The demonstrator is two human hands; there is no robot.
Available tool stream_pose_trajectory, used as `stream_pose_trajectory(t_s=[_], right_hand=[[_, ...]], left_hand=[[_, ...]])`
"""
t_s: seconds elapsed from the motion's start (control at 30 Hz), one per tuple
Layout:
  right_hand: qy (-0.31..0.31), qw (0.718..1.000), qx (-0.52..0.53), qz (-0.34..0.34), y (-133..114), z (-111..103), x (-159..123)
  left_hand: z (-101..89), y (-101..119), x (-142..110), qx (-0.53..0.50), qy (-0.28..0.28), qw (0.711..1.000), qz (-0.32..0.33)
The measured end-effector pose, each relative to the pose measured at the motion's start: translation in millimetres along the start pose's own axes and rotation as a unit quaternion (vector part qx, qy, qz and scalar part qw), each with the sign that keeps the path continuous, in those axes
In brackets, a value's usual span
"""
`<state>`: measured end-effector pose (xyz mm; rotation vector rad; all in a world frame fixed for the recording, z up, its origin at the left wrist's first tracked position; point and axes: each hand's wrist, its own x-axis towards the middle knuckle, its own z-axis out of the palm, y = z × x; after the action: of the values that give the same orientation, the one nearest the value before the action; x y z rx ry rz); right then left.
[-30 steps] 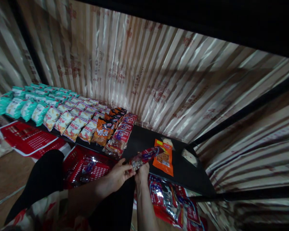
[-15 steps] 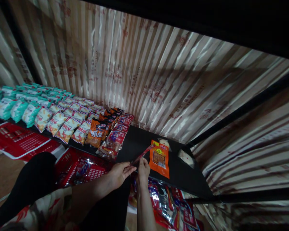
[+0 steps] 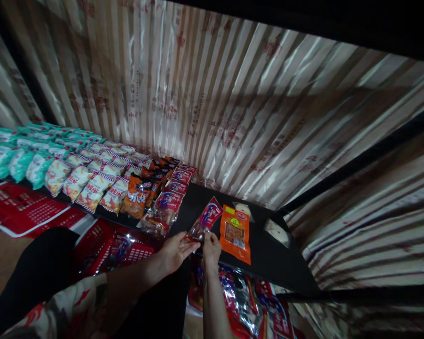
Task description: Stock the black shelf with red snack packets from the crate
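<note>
Red packet (image 3: 207,217) has turned face-on, gripped in both hands' fingers (image 3: 210,241), apparently just beside the orange pouch (image 3: 235,234).

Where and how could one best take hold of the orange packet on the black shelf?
The orange packet is probably best pinched at its near short edge, from the front: it lies flat, with that edge close to the front of the black shelf. Its left side seems less handy, since the right hand and red packet are beside it there.
</note>
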<state>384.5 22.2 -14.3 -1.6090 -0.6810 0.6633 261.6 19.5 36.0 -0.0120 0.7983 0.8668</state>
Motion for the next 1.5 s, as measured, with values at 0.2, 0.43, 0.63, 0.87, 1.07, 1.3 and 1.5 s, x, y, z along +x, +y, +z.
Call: stream_pose_trajectory(t_s=[0.2,0.43,0.63,0.87,1.07,1.3,1.5], right_hand=[[-0.013,1.0,0.005,0.013,10,2,9],[-0.02,0.993,0.1,0.061,7,18,15],[-0.077,0.983,0.125,0.111,-12,23,12],[-0.11,0.981,0.156,0.044,-8,27,20],[-0.08,0.99,0.102,0.047,9,24,45],[-0.016,0.993,-0.116,-0.006,14,20,77],[-0.028,0.99,-0.134,-0.041,8,27,107]], left_hand=[[1.6,0,9,0.012,0.035,0.999,0.008],[1.4,-5,39,0.005,-0.009,0.998,0.058],[10.4,-12,52,0.043,0.007,0.994,0.096],[27.7,-17,57,0.054,0.042,0.992,0.103],[34.5,-16,58,0.15,0.078,0.983,0.077],[45.5,-11,66,0.26,0.124,0.954,0.085],[60.0,-6,68,0.302,0.167,0.928,0.141]])
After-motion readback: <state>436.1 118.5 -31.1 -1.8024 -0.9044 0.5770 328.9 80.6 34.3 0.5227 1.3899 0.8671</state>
